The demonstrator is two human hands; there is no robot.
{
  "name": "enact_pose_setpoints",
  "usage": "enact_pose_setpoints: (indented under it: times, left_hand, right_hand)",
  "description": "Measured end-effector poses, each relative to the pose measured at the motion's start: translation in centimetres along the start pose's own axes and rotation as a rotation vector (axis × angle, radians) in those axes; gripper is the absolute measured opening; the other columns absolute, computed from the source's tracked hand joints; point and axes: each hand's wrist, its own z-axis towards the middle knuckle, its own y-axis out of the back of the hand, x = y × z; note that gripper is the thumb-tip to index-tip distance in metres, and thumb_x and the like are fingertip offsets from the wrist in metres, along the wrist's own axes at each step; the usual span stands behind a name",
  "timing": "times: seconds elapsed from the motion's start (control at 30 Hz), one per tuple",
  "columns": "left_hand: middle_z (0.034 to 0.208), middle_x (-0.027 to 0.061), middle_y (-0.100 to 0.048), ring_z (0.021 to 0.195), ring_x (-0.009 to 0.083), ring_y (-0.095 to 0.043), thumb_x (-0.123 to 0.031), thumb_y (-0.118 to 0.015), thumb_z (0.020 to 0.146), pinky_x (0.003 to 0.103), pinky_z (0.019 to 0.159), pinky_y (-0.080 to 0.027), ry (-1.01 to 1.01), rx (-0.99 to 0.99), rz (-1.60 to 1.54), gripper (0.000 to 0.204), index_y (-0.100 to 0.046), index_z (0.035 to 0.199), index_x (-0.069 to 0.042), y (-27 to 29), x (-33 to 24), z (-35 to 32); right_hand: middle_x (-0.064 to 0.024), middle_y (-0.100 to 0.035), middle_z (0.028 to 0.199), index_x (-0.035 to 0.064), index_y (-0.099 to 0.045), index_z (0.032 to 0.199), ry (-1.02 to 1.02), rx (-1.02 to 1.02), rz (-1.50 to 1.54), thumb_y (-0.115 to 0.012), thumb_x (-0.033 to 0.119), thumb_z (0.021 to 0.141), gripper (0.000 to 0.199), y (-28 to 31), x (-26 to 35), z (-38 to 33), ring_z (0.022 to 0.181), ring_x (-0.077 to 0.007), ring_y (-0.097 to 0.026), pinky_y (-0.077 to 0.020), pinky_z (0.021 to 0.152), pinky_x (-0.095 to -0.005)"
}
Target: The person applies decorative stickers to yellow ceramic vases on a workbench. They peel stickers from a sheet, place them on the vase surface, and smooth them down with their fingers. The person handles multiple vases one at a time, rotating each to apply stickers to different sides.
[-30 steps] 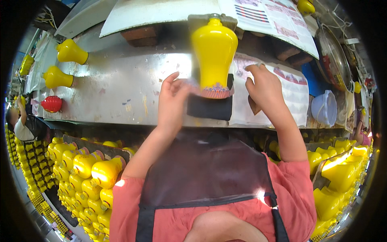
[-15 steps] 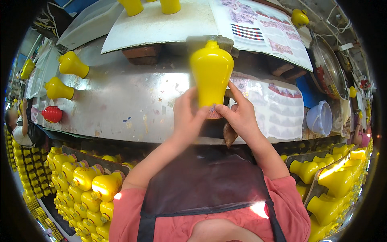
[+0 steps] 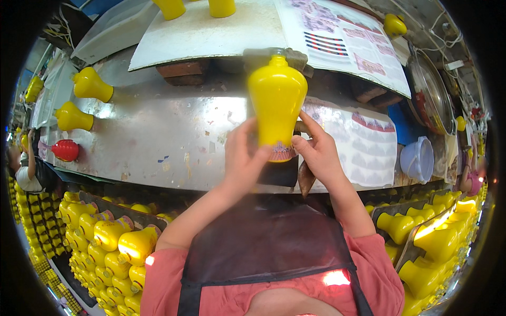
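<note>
A glossy yellow vase (image 3: 277, 87) with a narrow neck is held between both my hands, neck pointing away from me and foot toward me. My left hand (image 3: 243, 152) is closed on its left side, the thumb near the foot. On the other side my right hand (image 3: 320, 150) grips the lower body, thumb beside a patterned purple and red band (image 3: 282, 151) around the foot. Below my right palm hangs a brown pointed flat piece (image 3: 305, 178); I cannot tell whether the fingers hold it. The vase's underside is hidden.
Printed pattern sheets (image 3: 363, 142) lie on the metal table (image 3: 153, 131) at right. Beyond stands a white board (image 3: 211, 37) on bricks. Two yellow vases (image 3: 94, 85) and a red bottle (image 3: 66, 150) are at left, a pale bucket (image 3: 417, 159) at right. Racks of yellow vases (image 3: 138, 245) flank me.
My right thumb has drawn back from the front of the foot to its right side, so more of the patterned band shows. The vase has shifted slightly toward me.
</note>
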Motion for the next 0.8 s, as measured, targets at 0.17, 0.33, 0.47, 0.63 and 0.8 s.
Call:
enact_pose_setpoints:
  times: [0.17,0.33,0.47,0.63,0.8]
  left_hand:
    - [0.144,0.0206,-0.052,0.136,0.0289,-0.050,-0.024,-0.062,0.103,0.043,0.117,-0.037,-0.039,0.084,0.113,0.064,-0.035,0.153,0.004,0.7,-0.1,0.1]
    - [0.138,0.0218,-0.056,0.127,0.0390,-0.051,-0.026,-0.067,0.097,0.050,0.111,-0.037,-0.047,0.034,0.055,0.060,-0.046,0.145,0.003,0.3,0.1,0.3]
    - [0.138,0.0226,-0.055,0.127,0.0396,-0.051,-0.025,-0.065,0.098,0.051,0.112,-0.037,-0.031,0.078,0.030,0.060,-0.044,0.147,0.003,0.7,0.4,0.2]
    - [0.147,0.0201,-0.049,0.134,0.0272,-0.052,-0.022,-0.058,0.106,0.041,0.113,-0.041,-0.049,0.154,0.085,0.061,-0.031,0.155,0.004,1.1,0.8,0.0]
    - [0.140,0.0234,-0.053,0.129,0.0398,-0.050,-0.024,-0.066,0.098,0.051,0.113,-0.036,-0.032,0.060,0.027,0.062,-0.043,0.148,0.003,0.3,0.7,-0.1]
  right_hand:
    - [0.0010,-0.063,0.074,-0.0005,-0.040,0.160,-0.050,0.070,-0.205,-0.085,0.020,0.084,0.090,0.5,1.4,-0.2,0.054,-0.0009,-0.046,-0.0395,0.051,-0.0210]
    - [-0.0051,-0.067,0.084,0.0020,-0.039,0.161,0.021,0.044,-0.335,-0.088,0.026,0.081,0.097,0.1,2.5,-0.7,0.054,-0.0043,-0.048,-0.0421,0.052,-0.0232]
    - [-0.0069,-0.068,0.087,0.0018,-0.039,0.161,0.022,0.034,-0.399,-0.089,0.027,0.080,0.098,-0.1,2.5,-0.7,0.054,-0.0060,-0.049,-0.0432,0.052,-0.0244]
    - [-0.0073,-0.068,0.086,0.0017,-0.040,0.161,0.049,0.027,-0.419,-0.089,0.024,0.079,0.098,0.0,1.9,-0.7,0.054,-0.0063,-0.049,-0.0433,0.052,-0.0245]
    - [-0.0056,-0.067,0.083,0.0030,-0.041,0.161,0.068,0.020,-0.364,-0.088,0.019,0.078,0.097,0.1,1.2,-0.5,0.053,-0.0047,-0.048,-0.0422,0.052,-0.0234]
